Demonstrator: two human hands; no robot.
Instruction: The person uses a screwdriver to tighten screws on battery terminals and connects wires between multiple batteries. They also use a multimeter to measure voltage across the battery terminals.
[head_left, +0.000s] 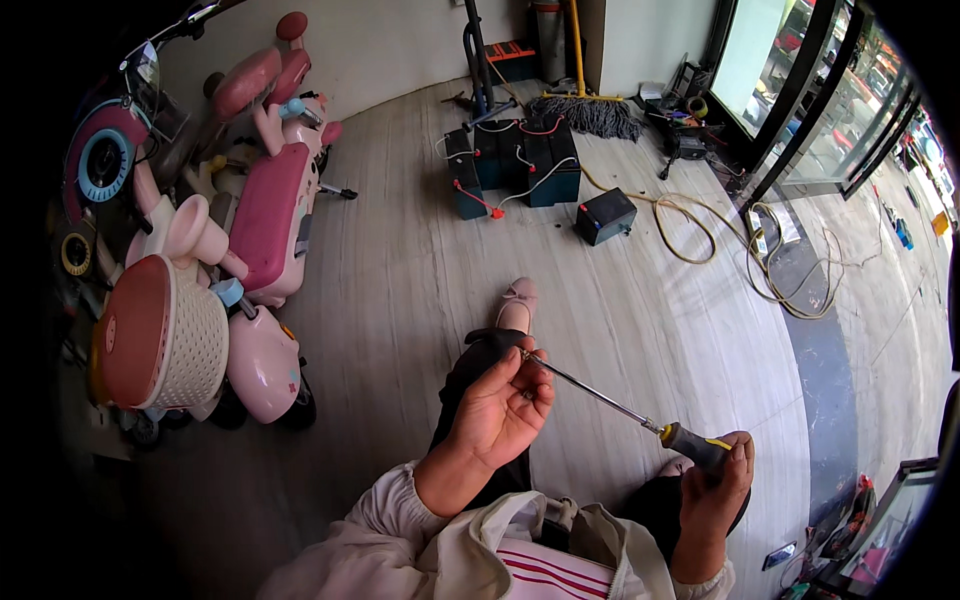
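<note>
From where I stand, the person's left hand point(500, 405) pinches the tip end of a screwdriver point(605, 398) between thumb and fingers, while the right hand point(715, 490) grips its dark-and-yellow handle. The screwdriver slants above the floor point(390, 270), where a lone black battery point(606, 217) sits near a wired cluster of batteries point(552, 185).

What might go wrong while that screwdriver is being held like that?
The left hand grips the far end of the screwdriver, so a slip might poke it. The looped cable could trip someone. The wired batteries might spark if metal bridged their terminals.
</note>
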